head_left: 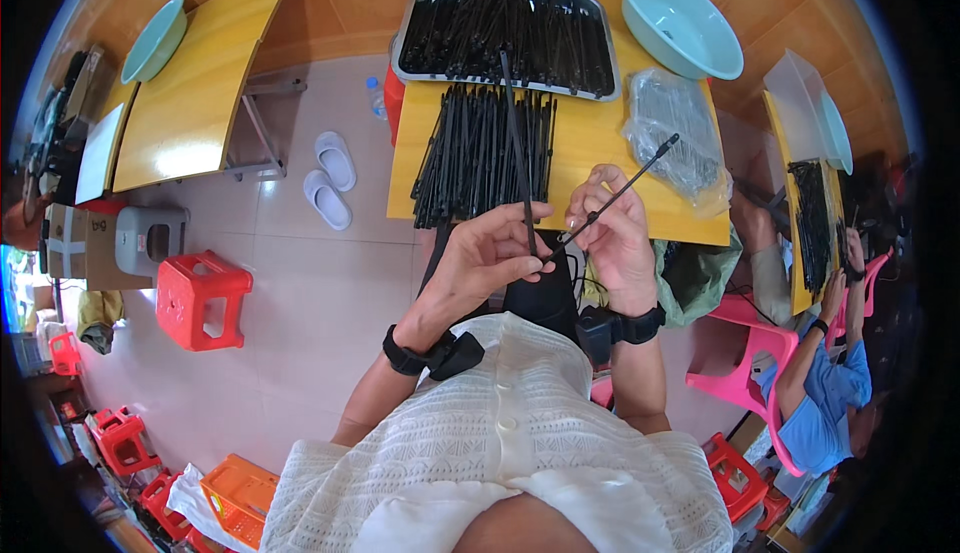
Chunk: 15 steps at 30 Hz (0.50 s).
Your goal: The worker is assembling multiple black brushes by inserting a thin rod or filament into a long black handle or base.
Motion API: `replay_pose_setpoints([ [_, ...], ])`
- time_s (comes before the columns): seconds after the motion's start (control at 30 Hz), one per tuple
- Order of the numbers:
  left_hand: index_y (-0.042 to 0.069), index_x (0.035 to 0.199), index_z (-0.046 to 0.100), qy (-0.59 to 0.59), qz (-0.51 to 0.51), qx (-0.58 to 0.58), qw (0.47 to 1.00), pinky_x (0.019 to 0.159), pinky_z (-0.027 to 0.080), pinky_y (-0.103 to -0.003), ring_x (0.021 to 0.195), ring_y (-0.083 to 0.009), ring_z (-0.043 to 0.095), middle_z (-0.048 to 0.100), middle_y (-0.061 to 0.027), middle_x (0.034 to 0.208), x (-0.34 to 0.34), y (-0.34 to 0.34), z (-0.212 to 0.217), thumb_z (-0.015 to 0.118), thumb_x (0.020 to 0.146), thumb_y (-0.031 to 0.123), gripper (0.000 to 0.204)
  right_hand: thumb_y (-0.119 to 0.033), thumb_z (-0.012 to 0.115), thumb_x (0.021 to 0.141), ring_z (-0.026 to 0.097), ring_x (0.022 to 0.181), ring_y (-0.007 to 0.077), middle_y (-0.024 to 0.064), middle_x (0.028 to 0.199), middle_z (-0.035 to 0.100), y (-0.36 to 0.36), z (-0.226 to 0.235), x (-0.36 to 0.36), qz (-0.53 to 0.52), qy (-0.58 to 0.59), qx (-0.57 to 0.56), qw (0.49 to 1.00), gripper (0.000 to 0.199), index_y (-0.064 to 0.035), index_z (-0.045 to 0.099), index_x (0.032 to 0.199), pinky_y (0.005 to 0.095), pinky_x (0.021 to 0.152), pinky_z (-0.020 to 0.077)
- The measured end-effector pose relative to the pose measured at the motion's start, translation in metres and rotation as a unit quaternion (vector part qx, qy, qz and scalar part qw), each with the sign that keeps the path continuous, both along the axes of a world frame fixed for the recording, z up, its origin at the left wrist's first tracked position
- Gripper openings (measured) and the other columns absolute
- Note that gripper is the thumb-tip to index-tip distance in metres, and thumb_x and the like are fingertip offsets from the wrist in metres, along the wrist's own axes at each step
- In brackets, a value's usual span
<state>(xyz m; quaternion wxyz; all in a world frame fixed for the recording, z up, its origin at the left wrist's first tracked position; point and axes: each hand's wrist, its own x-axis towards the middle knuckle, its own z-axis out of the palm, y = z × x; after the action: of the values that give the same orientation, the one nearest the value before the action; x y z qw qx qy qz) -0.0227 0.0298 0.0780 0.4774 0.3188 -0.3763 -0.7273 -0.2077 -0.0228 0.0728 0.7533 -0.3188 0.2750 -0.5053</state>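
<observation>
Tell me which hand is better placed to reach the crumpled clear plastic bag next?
Probably the person's right hand: it is closer to the crumpled clear plastic bag on the right side of the yellow rectangular tabletop. The left hand is farther off. Both hands are at thin black rods, though.

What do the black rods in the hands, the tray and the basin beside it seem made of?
Black rods: probably semi-matte plastic, evenly dark, possibly coated metal. Tray: likely polished metal, its silvery rim catching light. Turquoise basin: apparently smooth plastic, evenly coloured, softly shiny.
</observation>
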Motion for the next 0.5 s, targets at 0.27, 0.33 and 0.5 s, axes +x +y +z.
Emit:
replay_pose_setpoints([
  [0.27, 0.002, 0.131, 0.039, -0.016, 0.008, -0.016, 1.0, 0.074, 0.053, -0.028, 0.086, -0.0199, 0.064, 0.061, -0.0071, 0.089, -0.002, -0.003, -0.003, 0.059, 0.078, -0.01, 0.058, -0.006, 0.057, 0.081, 0.061, 0.068, 0.0168, 0.0118, 0.083, 0.059, 0.004, -0.012, 0.008, 0.03, -0.001, 0.016, 0.999, 0.027, -0.0048, 0.045, 0.105, 0.0197, 0.049, 0.0458],
  [0.33, 0.002, 0.132, 0.038, -0.022, 0.014, -0.004, 1.0, 0.073, 0.053, -0.027, 0.084, -0.0197, 0.064, 0.062, -0.007, 0.087, -0.002, -0.004, -0.001, 0.059, 0.078, -0.009, 0.06, -0.005, 0.057, 0.081, 0.061, 0.068, 0.0165, 0.0114, 0.082, 0.06, 0.005, -0.011, 0.008, 0.027, 0.003, 0.022, 0.999, 0.026, -0.0048, 0.045, 0.105, 0.0196, 0.049, 0.0454],
  [0.5, 0.002, 0.133, 0.038, -0.019, 0.016, 0.003, 1.0, 0.071, 0.052, -0.025, 0.083, -0.017, 0.063, 0.062, -0.0063, 0.086, -0.003, -0.006, -0.001, 0.059, 0.078, -0.009, 0.06, -0.001, 0.057, 0.08, 0.061, 0.068, 0.015, 0.0092, 0.079, 0.061, 0.006, -0.009, 0.009, 0.013, 0.001, 0.052, 0.999, 0.025, -0.005, 0.047, 0.103, 0.0195, 0.048, 0.0438],
])
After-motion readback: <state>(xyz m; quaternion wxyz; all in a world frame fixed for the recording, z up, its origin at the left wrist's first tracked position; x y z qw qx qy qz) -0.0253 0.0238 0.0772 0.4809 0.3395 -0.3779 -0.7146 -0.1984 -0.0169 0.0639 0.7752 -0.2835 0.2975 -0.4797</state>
